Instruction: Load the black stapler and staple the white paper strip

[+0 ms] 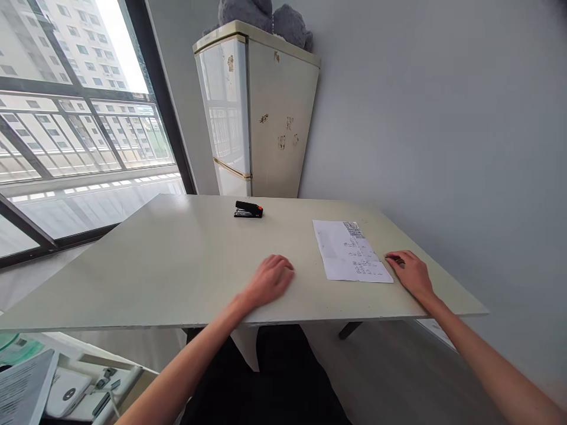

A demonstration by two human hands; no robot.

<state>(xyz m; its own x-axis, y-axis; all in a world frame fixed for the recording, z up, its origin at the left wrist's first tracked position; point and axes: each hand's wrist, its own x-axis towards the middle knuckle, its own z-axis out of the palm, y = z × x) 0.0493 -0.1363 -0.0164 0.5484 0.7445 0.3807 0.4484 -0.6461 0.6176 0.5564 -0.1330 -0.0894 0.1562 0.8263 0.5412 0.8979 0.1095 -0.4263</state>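
A white sheet of paper [341,254] with handwriting and a dark printed block lies flat on the pale table [177,265], right of centre. Just beyond its right edge, my right hand [411,273] rests on the tabletop, fingers curled round a small dark object [399,260] too small to name. My left hand [271,277] lies on the table left of the paper, its fingers bent and pressed together; whatever may be under them is hidden. Near the far edge stands a black stapler [248,209] with an orange-red mark, apart from both hands.
Behind the table is a white fridge [279,118] with grey plush items [261,15] on top. A grey wall borders the right side, and a large window is at the left. An open drawer [128,389] with papers and small devices sits at lower left.
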